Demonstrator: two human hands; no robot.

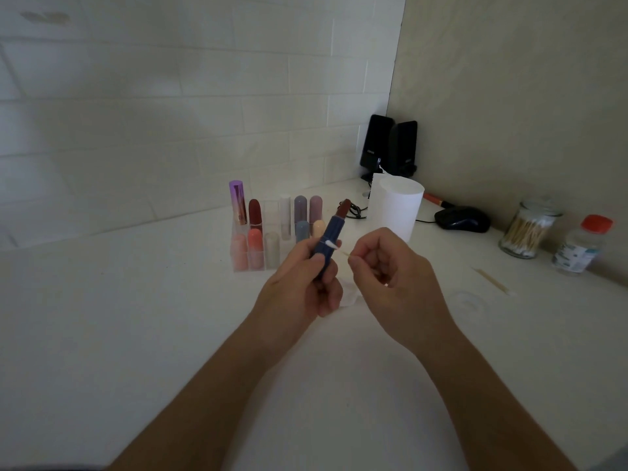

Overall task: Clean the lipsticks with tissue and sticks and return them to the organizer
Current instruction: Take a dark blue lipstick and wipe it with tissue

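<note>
My left hand (pixel 302 283) grips an uncapped lipstick with a dark blue ribbed case (pixel 331 232), its brown-red bullet pointing up and away. My right hand (pixel 390 270) pinches a cotton swab (pixel 336 248) whose white tip touches the blue case. Behind my hands stands a clear acrylic organizer (pixel 272 229) holding several capped lipsticks in purple, red, pink, white, grey and blue. A crumpled white tissue (pixel 350 297) lies on the table between and under my hands.
A white tissue roll (pixel 397 212) stands behind my right hand. To the right are a glass jar of cotton swabs (pixel 526 229), a small bottle with a red cap (pixel 582 246), a loose swab (pixel 492 280), a clear lid (pixel 467 302), a black mouse (pixel 462 219) and two black speakers (pixel 389 146).
</note>
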